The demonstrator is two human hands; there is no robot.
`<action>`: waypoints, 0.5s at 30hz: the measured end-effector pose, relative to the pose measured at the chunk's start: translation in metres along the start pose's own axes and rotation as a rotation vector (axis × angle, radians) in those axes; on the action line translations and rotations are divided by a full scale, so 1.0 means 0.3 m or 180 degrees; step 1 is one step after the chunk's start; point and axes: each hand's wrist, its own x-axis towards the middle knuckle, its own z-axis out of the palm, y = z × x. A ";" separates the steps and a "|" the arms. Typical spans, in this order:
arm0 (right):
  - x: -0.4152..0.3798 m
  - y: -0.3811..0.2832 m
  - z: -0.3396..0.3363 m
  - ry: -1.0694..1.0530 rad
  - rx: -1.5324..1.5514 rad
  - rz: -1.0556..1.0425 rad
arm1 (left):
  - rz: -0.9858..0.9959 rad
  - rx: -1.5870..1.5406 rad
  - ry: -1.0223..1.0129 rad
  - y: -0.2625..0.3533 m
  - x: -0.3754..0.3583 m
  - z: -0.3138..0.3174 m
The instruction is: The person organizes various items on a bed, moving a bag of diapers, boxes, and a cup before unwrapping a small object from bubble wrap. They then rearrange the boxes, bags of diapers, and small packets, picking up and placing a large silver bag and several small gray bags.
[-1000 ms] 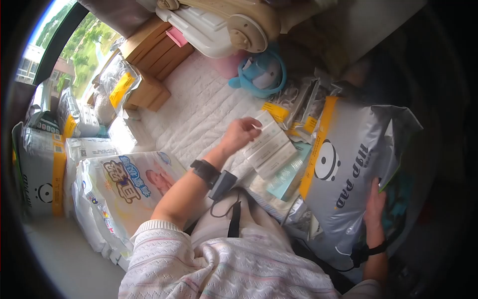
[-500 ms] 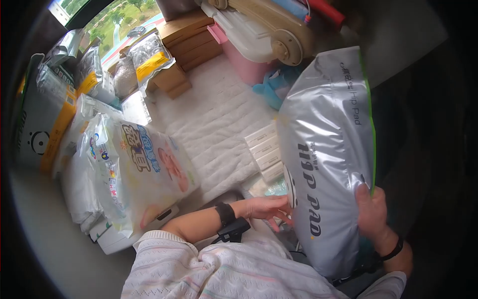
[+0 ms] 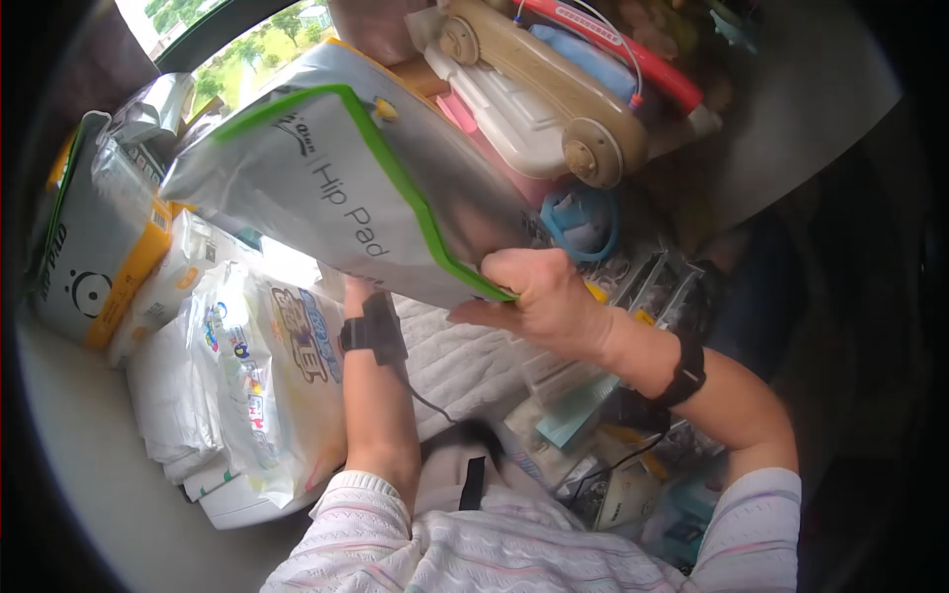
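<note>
A large silver bag with green trim, printed "Hip Pad" [image 3: 336, 198], is held up in front of me, tilted across the upper middle. My right hand [image 3: 544, 301] is closed on its lower right corner, with the fingers wrapped over the green edge. My left hand [image 3: 358, 291] reaches up under the bag's lower side; its fingers are hidden behind the bag. Beside my left forearm stands a clear plastic pack of diapers [image 3: 262, 371]. Below the bag a white quilted pad [image 3: 474, 351] shows in part.
More silver and yellow bags [image 3: 104, 262] crowd the left side. At the upper right lie a beige wheeled toy part [image 3: 544, 74], a red stick [image 3: 633, 44] and a blue round object [image 3: 581, 222]. Small packages [image 3: 633, 494] fill the lower right near my body.
The silver bag has swung from my right side to the upper left, over the quilted pad. Both hands moved with it; small packages at the right are now uncovered.
</note>
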 end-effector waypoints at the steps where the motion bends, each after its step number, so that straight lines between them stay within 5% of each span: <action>1: 0.031 0.065 0.032 0.0027 -0.0269 -0.0064 | 0.0117 0.0097 -0.0053 0.027 0.063 -0.004; 6: 0.126 0.421 0.155 0.0040 -0.0384 0.0563 | 0.0020 0.0853 -0.0018 0.028 0.348 -0.087; 9: 0.143 0.649 0.280 -0.0438 -0.1122 0.1004 | -0.0886 0.1718 0.0600 -0.031 0.379 -0.180; 12: 0.163 0.696 0.348 -0.0958 -0.0954 0.2213 | -0.1262 0.1401 0.0964 -0.118 0.349 -0.230; 15: 0.162 0.780 0.436 -0.0768 -0.0948 0.2395 | -0.1486 0.1253 0.1120 -0.148 0.366 -0.271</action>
